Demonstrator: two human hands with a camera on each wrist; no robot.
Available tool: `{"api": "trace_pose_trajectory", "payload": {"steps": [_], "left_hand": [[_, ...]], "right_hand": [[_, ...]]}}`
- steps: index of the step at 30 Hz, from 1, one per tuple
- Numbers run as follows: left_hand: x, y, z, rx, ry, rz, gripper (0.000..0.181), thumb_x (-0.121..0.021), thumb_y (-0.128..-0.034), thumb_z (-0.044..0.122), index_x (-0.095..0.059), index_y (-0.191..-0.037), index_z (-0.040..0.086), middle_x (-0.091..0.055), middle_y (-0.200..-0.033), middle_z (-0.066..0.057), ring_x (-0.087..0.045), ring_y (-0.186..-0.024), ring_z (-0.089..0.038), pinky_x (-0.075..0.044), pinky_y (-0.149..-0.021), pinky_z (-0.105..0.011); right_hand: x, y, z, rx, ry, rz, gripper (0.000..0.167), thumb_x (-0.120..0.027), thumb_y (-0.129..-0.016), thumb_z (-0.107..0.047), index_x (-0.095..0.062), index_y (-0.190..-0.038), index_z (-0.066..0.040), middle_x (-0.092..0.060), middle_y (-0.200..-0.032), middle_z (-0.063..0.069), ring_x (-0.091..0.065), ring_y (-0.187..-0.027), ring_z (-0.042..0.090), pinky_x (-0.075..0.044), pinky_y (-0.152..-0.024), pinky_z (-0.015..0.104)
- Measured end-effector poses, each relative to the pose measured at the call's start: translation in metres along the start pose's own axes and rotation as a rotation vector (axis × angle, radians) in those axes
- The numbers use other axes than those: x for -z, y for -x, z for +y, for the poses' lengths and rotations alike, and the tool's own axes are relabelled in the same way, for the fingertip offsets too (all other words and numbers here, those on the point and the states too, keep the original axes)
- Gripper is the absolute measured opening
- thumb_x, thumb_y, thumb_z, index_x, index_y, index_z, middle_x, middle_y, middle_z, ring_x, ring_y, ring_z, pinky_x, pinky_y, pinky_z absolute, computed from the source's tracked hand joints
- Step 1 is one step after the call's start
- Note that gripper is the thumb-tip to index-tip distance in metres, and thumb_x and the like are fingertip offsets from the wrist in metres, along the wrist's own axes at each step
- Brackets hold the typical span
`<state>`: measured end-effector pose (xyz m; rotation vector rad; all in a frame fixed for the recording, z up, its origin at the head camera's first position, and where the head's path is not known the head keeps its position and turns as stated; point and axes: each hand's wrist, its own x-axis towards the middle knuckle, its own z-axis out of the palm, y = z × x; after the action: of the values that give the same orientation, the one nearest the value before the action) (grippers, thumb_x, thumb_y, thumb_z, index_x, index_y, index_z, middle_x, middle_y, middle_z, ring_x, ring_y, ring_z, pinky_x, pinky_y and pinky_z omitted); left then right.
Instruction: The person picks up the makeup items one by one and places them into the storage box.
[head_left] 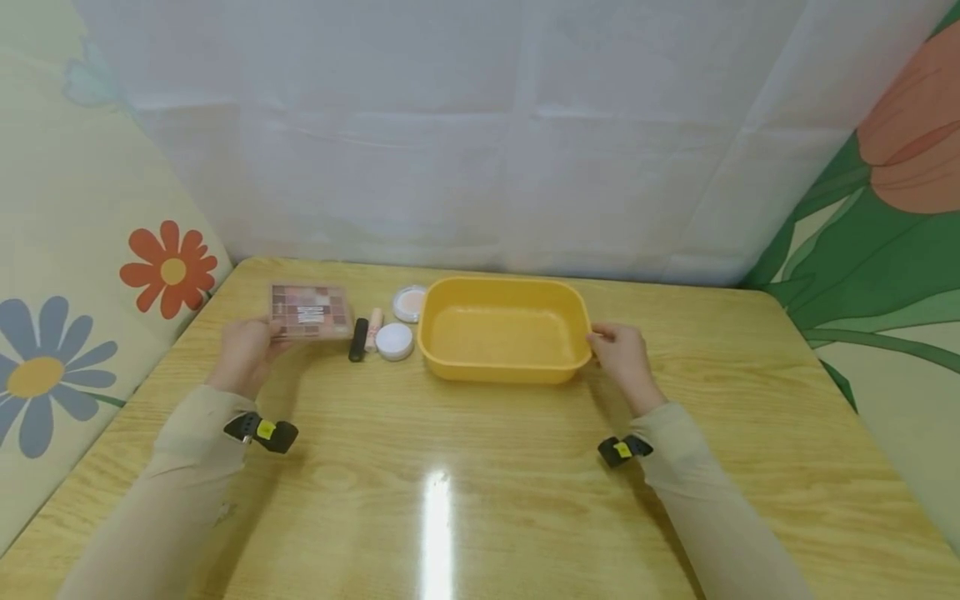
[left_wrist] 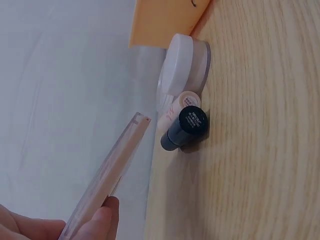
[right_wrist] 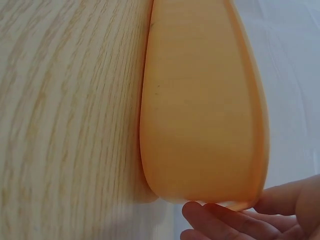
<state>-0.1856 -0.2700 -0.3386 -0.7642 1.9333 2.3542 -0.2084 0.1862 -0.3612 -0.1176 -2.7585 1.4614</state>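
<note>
palette [head_left: 309, 312], edge-pinched by left fingers [left_wrist: 102, 222]; might slip if grip loosens. basin [head_left: 498, 372], one end gripped by right fingers [right_wrist: 205, 218].

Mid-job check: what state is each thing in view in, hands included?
Rectangular multi-shade makeup palette: closed, held up
Black cylindrical tube: lying on its side
Pale pink cylindrical tube: lying beside the black one
Round white-lidded jar: upright, lid on
Round clear-rimmed compact: lying flat; lid state unclear
Yellow rectangular plastic bin: upright, open-topped
Left hand: gripping the palette
Right hand: gripping the bin's right end
</note>
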Motion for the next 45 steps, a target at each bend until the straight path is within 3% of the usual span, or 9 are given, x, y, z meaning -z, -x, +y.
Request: {"api": "trace_pose_trajectory", "payload": {"steps": [5, 10, 13, 17, 23, 28, 32, 39, 45], "left_hand": [[-0.003, 0.009, 0.002, 0.033, 0.062, -0.043, 0.053, -0.032, -0.1022, 0.000, -0.015, -0.152, -0.002, -0.049, -0.110, -0.002, -0.059, -0.080, 0.001, -0.053, -0.081, -0.016], [-0.006, 0.013, 0.002, 0.040, 0.103, -0.083, 0.054, -0.030, -0.1016, -0.002, -0.012, -0.152, -0.003, -0.052, -0.103, 0.001, -0.059, -0.078, 0.000, -0.054, -0.076, -0.016], [-0.007, 0.014, 0.002, 0.046, 0.108, -0.101, 0.054, -0.029, -0.1019, -0.002, -0.011, -0.152, -0.003, -0.052, -0.112, -0.005, -0.059, -0.077, 0.000, -0.055, -0.077, -0.017], [-0.008, 0.016, 0.002, 0.050, 0.106, -0.130, 0.054, -0.029, -0.1028, 0.000, -0.009, -0.153, -0.002, -0.039, -0.133, -0.015, -0.060, -0.079, 0.000, -0.052, -0.084, -0.017], [-0.010, 0.020, -0.002, 0.041, 0.069, -0.171, 0.053, -0.028, -0.1036, 0.002, -0.007, -0.153, -0.002, -0.046, -0.120, -0.006, -0.058, -0.084, 0.000, -0.051, -0.084, -0.015], [-0.014, 0.022, -0.005, 0.030, 0.071, -0.185, 0.053, -0.026, -0.1040, 0.002, -0.007, -0.152, -0.003, -0.037, -0.137, -0.015, -0.058, -0.085, 0.001, -0.050, -0.087, -0.015], [-0.017, 0.024, -0.008, 0.012, 0.047, -0.196, 0.051, -0.026, -0.1042, 0.003, -0.008, -0.152, -0.005, -0.040, -0.132, -0.013, -0.058, -0.086, 0.002, -0.048, -0.090, -0.015], [-0.025, 0.029, -0.010, 0.003, 0.030, -0.239, 0.051, -0.023, -0.1049, 0.005, -0.006, -0.152, -0.004, -0.023, -0.150, -0.017, -0.052, -0.097, 0.000, -0.042, -0.099, -0.017], [-0.030, 0.031, -0.011, -0.004, 0.045, -0.245, 0.050, -0.024, -0.1047, 0.004, -0.007, -0.151, -0.006, -0.022, -0.152, -0.019, -0.054, -0.093, 0.002, -0.042, -0.099, -0.017]], "right_hand": [[0.000, -0.001, 0.000, -0.015, 0.000, -0.017, 0.034, -0.050, -0.098, -0.004, -0.055, -0.125, 0.016, -0.060, -0.117, 0.033, -0.066, -0.085, 0.028, -0.058, -0.073, 0.036], [0.000, -0.002, 0.002, 0.000, 0.003, -0.014, 0.033, -0.050, -0.098, -0.003, -0.056, -0.124, 0.017, -0.061, -0.116, 0.033, -0.066, -0.082, 0.024, -0.059, -0.074, 0.038], [0.000, -0.002, 0.003, 0.001, -0.001, -0.015, 0.033, -0.050, -0.097, -0.003, -0.056, -0.123, 0.018, -0.061, -0.115, 0.034, -0.066, -0.080, 0.022, -0.059, -0.073, 0.037], [0.000, -0.002, 0.002, -0.008, -0.014, -0.028, 0.034, -0.050, -0.098, -0.003, -0.055, -0.124, 0.018, -0.060, -0.116, 0.034, -0.066, -0.083, 0.025, -0.059, -0.074, 0.037], [0.001, -0.001, 0.001, -0.011, -0.008, -0.042, 0.034, -0.049, -0.099, -0.003, -0.055, -0.124, 0.018, -0.060, -0.117, 0.034, -0.066, -0.087, 0.027, -0.059, -0.075, 0.036], [0.000, -0.001, 0.002, -0.027, -0.006, -0.053, 0.034, -0.048, -0.100, -0.006, -0.055, -0.124, 0.017, -0.060, -0.118, 0.033, -0.065, -0.088, 0.026, -0.058, -0.075, 0.036], [0.000, -0.001, 0.003, -0.039, -0.009, -0.057, 0.034, -0.049, -0.100, -0.007, -0.056, -0.124, 0.016, -0.060, -0.117, 0.033, -0.064, -0.086, 0.025, -0.059, -0.073, 0.036], [0.002, 0.000, 0.002, -0.055, -0.039, -0.063, 0.035, -0.048, -0.100, -0.008, -0.054, -0.125, 0.017, -0.059, -0.119, 0.033, -0.062, -0.079, 0.017, -0.059, -0.072, 0.035], [0.002, -0.002, 0.003, -0.042, -0.050, -0.075, 0.036, -0.048, -0.101, -0.008, -0.052, -0.129, 0.015, -0.058, -0.121, 0.033, -0.061, -0.080, 0.015, -0.058, -0.072, 0.033]]}}
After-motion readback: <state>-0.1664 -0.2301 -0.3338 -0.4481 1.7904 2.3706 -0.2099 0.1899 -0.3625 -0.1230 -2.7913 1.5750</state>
